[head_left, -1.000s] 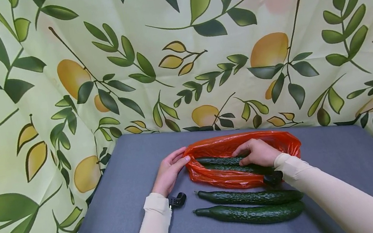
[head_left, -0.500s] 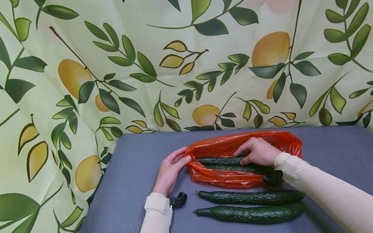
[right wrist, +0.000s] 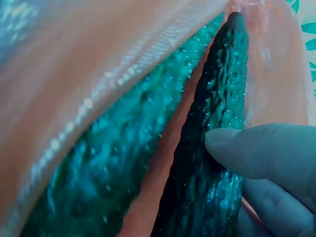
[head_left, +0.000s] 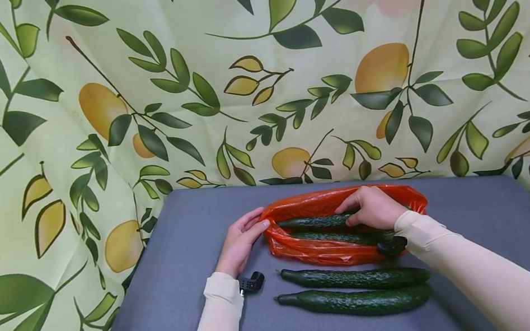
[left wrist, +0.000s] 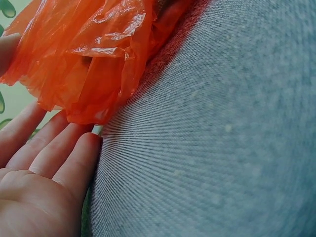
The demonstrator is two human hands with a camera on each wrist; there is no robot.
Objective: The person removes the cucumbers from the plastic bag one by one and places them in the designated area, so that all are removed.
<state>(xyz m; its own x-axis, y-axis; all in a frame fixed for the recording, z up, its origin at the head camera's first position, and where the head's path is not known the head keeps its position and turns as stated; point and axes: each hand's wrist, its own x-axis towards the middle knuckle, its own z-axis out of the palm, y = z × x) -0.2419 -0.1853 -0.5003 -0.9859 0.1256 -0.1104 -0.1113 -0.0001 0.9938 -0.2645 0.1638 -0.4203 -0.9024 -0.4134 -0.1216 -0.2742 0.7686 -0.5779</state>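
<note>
A red plastic bag [head_left: 329, 260] lies with its mouth spread and two dark green cucumbers inside. My right hand [head_left: 375, 207] reaches into it and grips the farther cucumber [head_left: 316, 221], thumb on the near side, as the right wrist view shows. The nearer cucumber [right wrist: 106, 158] lies alongside, a strip of red film between them. At the bag's left end, my left hand [head_left: 240, 242] holds the edge between thumb and fingers; in the left wrist view the fingers [left wrist: 69, 153] stretch out beneath the crumpled film [left wrist: 98, 59]. The cucumbers' right ends are hidden behind my right hand.
Two more cucumbers lie side by side in front of the bag, an upper one [head_left: 352, 279] and a lower one [head_left: 360, 301]. All rest on a grey cloth-covered table [head_left: 164, 315]. A leaf-and-fruit patterned curtain [head_left: 223, 154] stands behind and at the sides.
My right hand has shifted slightly away and to the right with the farther cucumber, and the gap between the two cucumbers in the bag has widened. My left hand has stayed put.
</note>
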